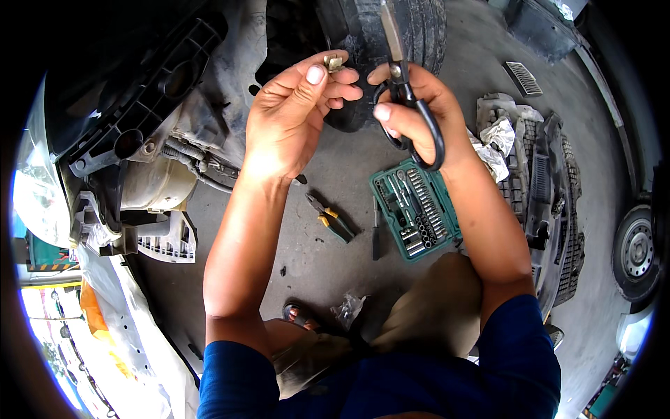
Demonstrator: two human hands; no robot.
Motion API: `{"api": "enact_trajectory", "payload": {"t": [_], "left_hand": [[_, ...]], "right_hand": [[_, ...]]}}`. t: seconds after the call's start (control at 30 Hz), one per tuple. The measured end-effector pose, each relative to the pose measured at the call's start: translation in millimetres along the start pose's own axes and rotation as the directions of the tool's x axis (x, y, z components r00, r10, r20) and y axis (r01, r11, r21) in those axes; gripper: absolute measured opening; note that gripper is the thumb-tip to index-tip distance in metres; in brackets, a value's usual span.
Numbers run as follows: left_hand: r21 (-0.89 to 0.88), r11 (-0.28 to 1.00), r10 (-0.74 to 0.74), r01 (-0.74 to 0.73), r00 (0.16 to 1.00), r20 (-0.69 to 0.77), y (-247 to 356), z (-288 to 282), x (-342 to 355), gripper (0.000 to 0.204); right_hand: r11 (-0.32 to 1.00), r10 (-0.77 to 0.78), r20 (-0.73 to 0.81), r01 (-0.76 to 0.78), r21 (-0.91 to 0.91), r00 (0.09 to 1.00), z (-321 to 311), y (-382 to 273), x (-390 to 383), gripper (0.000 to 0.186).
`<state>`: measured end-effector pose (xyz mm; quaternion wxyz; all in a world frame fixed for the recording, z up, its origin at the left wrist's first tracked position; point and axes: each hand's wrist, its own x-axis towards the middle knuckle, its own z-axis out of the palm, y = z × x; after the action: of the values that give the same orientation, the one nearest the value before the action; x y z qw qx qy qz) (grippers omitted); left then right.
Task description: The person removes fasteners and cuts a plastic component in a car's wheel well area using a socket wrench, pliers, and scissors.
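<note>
Fingers of the left hand point(287, 108) pinch a small pale piece point(333, 63) before the tyre point(423, 31)'s left part; it looks light, best held by its edges. Right of it, the right hand point(434, 115) grips rigid-looking scissors point(398, 78) safely by their handles.

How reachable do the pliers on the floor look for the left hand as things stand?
Probably yes: the pliers lie on the floor with nothing visible over them. However, the left hand pinches a small pale piece, so its grasp doesn't look free just now.
</note>
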<state>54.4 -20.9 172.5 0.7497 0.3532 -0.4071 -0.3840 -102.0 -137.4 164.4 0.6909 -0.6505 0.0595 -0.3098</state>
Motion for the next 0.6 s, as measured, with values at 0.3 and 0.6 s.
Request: {"api": "enact_trajectory", "payload": {"t": [0.3,0.6], "left_hand": [[0.012,0.997,0.069,-0.07,0.996,0.055,-4,-1,0,0.026],[0.119,0.99,0.077,-0.08,0.996,0.034,-6,0,0,0.021]], "right_hand": [[0.973,-0.151,-0.105,0.167,0.161,0.983,12,5,7,0.044],[0.953,-0.257,-0.188,0.281,0.114,0.948,20,5,6,0.048]]}}
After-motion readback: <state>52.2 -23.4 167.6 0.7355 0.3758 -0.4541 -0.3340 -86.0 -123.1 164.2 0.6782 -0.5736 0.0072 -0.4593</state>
